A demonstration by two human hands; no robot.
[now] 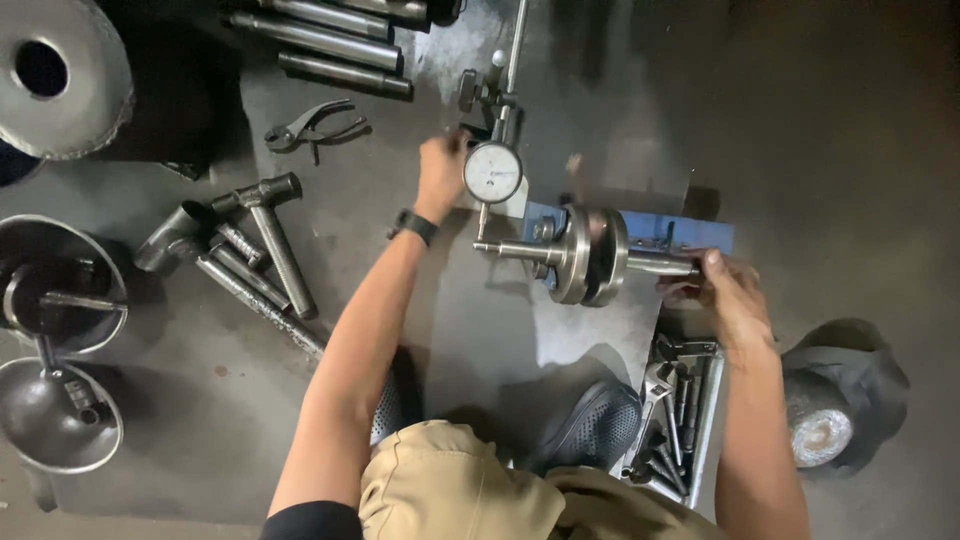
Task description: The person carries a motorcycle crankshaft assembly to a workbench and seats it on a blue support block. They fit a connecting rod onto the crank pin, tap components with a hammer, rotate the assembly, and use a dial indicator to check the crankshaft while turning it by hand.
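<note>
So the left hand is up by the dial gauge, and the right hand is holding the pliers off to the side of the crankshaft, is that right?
Not quite. The left hand is indeed up beside the dial gauge, but the right hand grips the shaft end of the crankshaft, not the pliers. Those lie untouched on the floor, up and to the left. The head view shows this.

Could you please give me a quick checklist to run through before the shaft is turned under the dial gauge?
1. Crankshaft resting across the blue stand: ok.
2. Right hand gripping the shaft's right end: ok.
3. Left hand at the dial gauge: ok.
4. Gauge tip touching the shaft's left end: cannot tell.
5. Gauge face towards the camera: ok.
6. Hammer and pliers away from the stand: ok.
</note>
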